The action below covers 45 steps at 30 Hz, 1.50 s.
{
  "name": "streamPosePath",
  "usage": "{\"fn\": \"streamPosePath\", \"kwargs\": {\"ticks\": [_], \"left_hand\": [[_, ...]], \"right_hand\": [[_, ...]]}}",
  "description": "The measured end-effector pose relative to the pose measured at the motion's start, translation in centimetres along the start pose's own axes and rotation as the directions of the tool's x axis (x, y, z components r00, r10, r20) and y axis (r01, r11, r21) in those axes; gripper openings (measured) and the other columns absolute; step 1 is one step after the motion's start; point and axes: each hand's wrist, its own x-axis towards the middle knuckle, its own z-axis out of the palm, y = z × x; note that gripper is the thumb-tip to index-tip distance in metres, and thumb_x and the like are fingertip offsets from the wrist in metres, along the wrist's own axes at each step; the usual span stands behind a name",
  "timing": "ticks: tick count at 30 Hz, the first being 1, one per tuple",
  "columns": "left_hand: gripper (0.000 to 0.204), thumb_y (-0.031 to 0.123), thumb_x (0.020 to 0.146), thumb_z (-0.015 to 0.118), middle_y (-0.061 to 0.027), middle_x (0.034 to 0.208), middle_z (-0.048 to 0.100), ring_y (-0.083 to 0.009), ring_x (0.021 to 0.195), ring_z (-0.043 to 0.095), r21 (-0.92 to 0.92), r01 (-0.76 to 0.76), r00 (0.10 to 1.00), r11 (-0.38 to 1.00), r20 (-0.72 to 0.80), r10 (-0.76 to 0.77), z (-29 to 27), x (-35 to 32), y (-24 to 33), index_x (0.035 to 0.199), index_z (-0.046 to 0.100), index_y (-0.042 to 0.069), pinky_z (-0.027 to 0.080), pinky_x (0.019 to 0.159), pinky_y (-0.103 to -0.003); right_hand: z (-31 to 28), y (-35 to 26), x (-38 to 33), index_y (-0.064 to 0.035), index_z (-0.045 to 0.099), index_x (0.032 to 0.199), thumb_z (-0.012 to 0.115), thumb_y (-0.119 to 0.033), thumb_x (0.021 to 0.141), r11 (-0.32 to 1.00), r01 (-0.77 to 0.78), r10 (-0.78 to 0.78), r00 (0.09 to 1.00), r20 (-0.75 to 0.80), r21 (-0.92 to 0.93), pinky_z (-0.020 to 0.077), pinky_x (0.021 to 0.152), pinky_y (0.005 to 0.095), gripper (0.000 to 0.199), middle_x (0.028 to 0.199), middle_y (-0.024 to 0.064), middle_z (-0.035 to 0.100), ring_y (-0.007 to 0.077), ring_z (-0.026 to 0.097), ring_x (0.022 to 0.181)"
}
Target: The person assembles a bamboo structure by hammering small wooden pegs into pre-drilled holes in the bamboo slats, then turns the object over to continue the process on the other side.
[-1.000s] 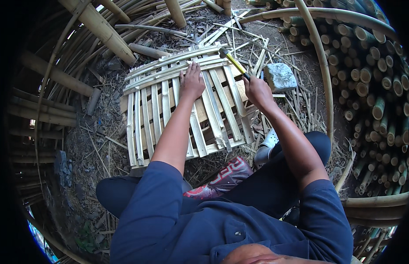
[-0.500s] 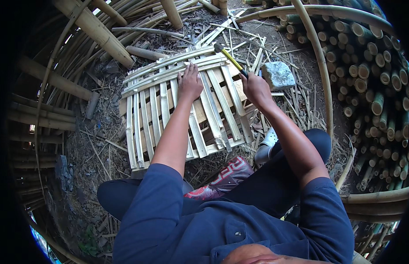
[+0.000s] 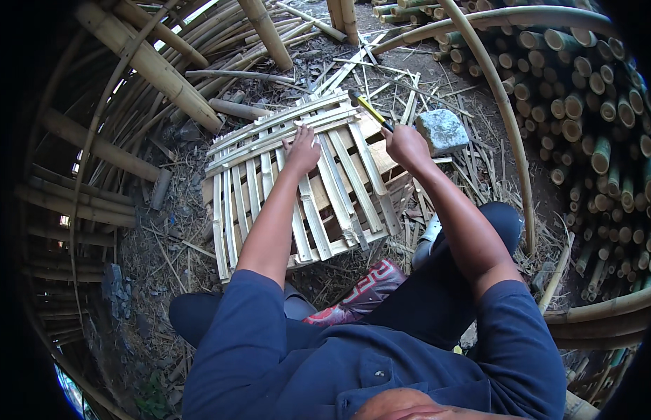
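A panel of pale split-bamboo slats (image 3: 243, 203) lies in front of me, with long crosswise strips (image 3: 250, 145) along its far side. My left hand (image 3: 302, 149) rests on the nearer crosswise strip, fingers apart and pointing away from me. In my right hand (image 3: 407, 147) is a hammer (image 3: 367, 108), gripped by the dark lower end of its yellow-and-black handle. The hammer's head hovers by the right ends of the crosswise strips; whether it touches them I cannot tell. Wooden boards (image 3: 332, 203) show through the gaps under the slats.
A pale stone block (image 3: 443, 131) sits right of the hammer. Cut bamboo poles (image 3: 584, 112) are stacked at the right, behind a curved pole (image 3: 511, 105). Thick bamboo posts (image 3: 154, 70) stand at the left. A printed red-and-grey bag (image 3: 357, 290) lies near my legs; bamboo scraps litter the ground.
The whole view has shifted slightly, so the panel appears lower and further right. The hammer stays near the strips' right ends, and my left hand keeps its place on the strip.
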Motion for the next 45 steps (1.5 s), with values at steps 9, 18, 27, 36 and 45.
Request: {"fn": "streamPosePath", "kwargs": {"ticks": [9,18,27,36,45], "left_hand": [[0.098,0.052,0.076,0.08,-0.0147,0.167,0.032,-0.0318,0.156,0.026,0.038,-0.359,0.884,0.933,0.334,0.327,-2.2,-19.9,13.7,0.157,0.041,0.013,0.015,0.12,-0.074],[0.057,0.009,0.085,0.067,-0.0133,0.146,0.057,-0.0325,0.142,0.048,0.301,-0.39,0.898,0.87,-0.084,0.431,3.4,-24.1,15.0,0.14,0.058,0.005,0.019,0.113,-0.081],[0.036,0.008,0.092,0.067,-0.0149,0.12,0.073,-0.0305,0.113,0.071,0.264,-0.632,0.656,0.729,-0.319,0.684,-8.2,-20.2,14.4,0.127,0.069,0.002,0.029,0.115,-0.073],[0.028,0.012,0.092,0.077,-0.0171,0.105,0.078,-0.0203,0.093,0.076,-0.055,-0.584,0.732,0.81,-0.469,0.495,-23.7,-11.0,15.4,0.116,0.075,-0.001,0.059,0.084,-0.031],[0.03,0.017,0.092,0.079,-0.0114,0.103,0.08,-0.0109,0.089,0.073,-0.22,-0.465,0.83,0.858,-0.445,0.336,-27.1,-6.1,13.8,0.118,0.076,0.002,0.058,0.08,-0.027]], "right_hand": [[-2.4,2.6,0.0,0.0073,0.073,0.108,0.052,-0.034,0.105,0.948,-0.306,0.303,0.951,0.056,0.084,0.0528,0.094,0.0514,0.046,0.111,0.0298,0.071,0.0453,0.068,0.108],[-3.7,3.6,-0.9,0.0093,0.072,0.109,0.054,-0.033,0.105,0.946,-0.298,0.289,0.954,0.085,0.13,0.0523,0.095,0.0501,0.046,0.113,0.0315,0.07,0.0452,0.068,0.11],[-4.6,4.3,-1.8,0.008,0.073,0.108,0.057,-0.033,0.103,0.955,-0.258,0.252,0.966,0.059,0.144,0.0522,0.092,0.0506,0.044,0.111,0.0319,0.07,0.0454,0.068,0.109],[-4.2,2.6,-2.0,0.0088,0.074,0.106,0.058,-0.015,0.09,0.982,-0.171,0.165,0.983,0.077,0.082,0.0548,0.095,0.0473,0.033,0.112,0.0312,0.071,0.0424,0.07,0.109],[3.2,1.1,-4.4,0.0025,0.073,0.106,0.065,-0.009,0.09,0.998,0.057,-0.053,0.994,0.097,-0.033,0.0606,0.082,0.045,0.022,0.103,0.0239,0.075,0.0377,0.075,0.097]]}}
